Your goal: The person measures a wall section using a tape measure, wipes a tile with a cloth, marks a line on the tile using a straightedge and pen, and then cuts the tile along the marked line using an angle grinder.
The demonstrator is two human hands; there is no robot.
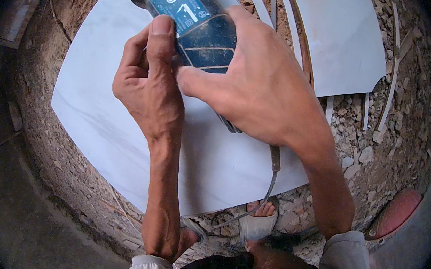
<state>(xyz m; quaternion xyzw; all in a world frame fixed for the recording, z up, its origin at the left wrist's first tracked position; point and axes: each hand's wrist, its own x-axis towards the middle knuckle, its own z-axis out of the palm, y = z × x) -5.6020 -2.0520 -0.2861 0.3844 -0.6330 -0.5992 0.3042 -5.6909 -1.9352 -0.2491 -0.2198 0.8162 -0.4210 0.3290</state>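
Observation:
A blue corded power tool with a grey metal head, which looks like an angle grinder (209, 40), is held above a white marbled sheet (99, 102). My right hand (267, 82) wraps round its body from the right, the thumb reaching across toward my other hand. At the tool's left side, my left hand (154, 71) is closed, thumb pressed down over curled fingers and its tip overlapping the label's edge. What lies between those fingers is hidden. The power cord (275, 166) hangs from the tool's rear, below my right wrist.
A second pale sheet (338, 42) lies at the far right, with narrow cut strips (288, 22) beside it. Broken stone rubble (366, 154) surrounds the sheets. My sandalled foot (260, 219) is at the near edge. A red object (397, 214) rests at the right.

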